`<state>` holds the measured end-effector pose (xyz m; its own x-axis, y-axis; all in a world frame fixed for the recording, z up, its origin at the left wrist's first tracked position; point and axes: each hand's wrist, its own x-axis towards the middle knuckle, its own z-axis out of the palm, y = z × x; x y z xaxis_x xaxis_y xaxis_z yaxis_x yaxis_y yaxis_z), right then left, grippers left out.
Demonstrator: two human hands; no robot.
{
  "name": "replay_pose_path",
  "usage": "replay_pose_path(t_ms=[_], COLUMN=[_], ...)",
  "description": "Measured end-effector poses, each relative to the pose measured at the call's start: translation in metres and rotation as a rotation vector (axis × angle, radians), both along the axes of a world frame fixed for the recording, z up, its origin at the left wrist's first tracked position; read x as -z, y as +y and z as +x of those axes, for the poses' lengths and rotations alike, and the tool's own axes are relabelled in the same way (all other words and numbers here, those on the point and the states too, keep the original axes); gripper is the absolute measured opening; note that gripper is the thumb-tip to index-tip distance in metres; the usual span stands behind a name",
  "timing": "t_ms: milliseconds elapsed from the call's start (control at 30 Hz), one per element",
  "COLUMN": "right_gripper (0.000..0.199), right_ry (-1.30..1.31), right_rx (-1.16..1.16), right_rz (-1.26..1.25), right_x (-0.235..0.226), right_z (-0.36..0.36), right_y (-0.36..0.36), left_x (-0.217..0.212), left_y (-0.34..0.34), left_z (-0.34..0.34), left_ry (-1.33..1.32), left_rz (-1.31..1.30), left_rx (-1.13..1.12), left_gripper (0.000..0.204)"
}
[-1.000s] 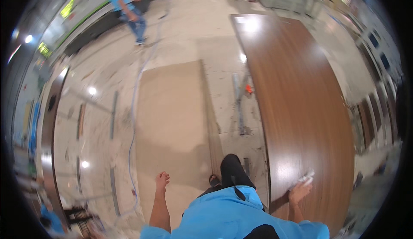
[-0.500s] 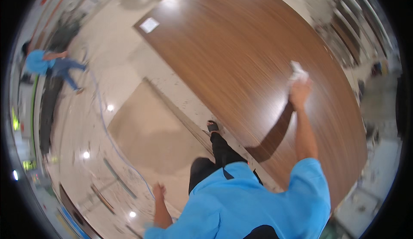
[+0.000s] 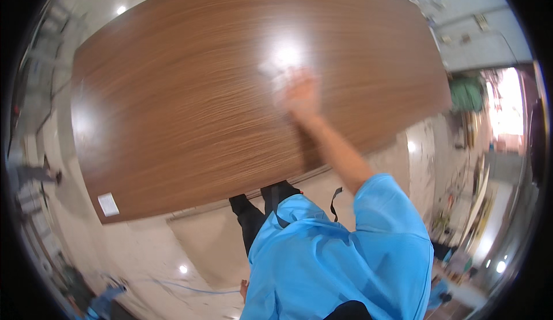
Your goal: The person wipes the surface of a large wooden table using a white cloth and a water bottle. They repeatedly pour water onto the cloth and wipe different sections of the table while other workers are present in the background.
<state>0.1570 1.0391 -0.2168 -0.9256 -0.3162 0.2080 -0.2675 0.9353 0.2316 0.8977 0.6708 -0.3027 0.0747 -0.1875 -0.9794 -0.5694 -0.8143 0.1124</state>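
A large wood-grain brown panel (image 3: 190, 107) spreads across the view in front of me. My right hand (image 3: 303, 94) is stretched out over its middle, pressing a crumpled white cloth (image 3: 279, 79) to the surface. Both hand and cloth are smeared by motion. Low beside my blue shirt, my left hand (image 3: 244, 290) hangs away from the panel. Only a small part of it shows, and its fingers cannot be made out. A white paper label (image 3: 108, 204) lies on the panel's near left corner.
My legs (image 3: 253, 216) stand close to the panel's near edge, by a flat brown sheet (image 3: 213, 248) on the floor. A blue hose (image 3: 190, 288) runs along the floor at lower left. Another person (image 3: 106, 303) is at the lower left rim. Green material (image 3: 466, 94) sits at the right.
My view has turned, so the panel now lies crosswise before me. The right hand, still holding the cloth, is now over the panel's middle. My left hand has become mostly hidden.
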Motion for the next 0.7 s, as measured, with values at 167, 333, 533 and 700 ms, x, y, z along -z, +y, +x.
replay_pose_path(t_ms=[167,333,533,700], right_gripper=[0.050,0.068,0.060,0.067], right_ry=[0.150,-0.176,-0.342,-0.122], right_rx=[0.926,-0.059,0.634,0.923], right_rz=[-0.072,-0.383,0.219,-0.231], right_x=[-0.026,-0.001,-0.017,-0.064], right_z=[0.023,0.100,-0.012,-0.015], right_y=[0.160,-0.036,0.220,0.227], left_x=[-0.020,-0.024,-0.049,-0.062], left_y=[-0.125,-0.219,-0.208,-0.173], left_z=[-0.032,-0.171,-0.260,-0.268], left_ry=[-0.023,0.037,-0.034,-0.115], left_rz=[-0.055,-0.244,-0.318,-0.334], left_rx=[0.237,0.490,0.701,0.703], left_gripper=[0.070,0.053,0.048,0.043])
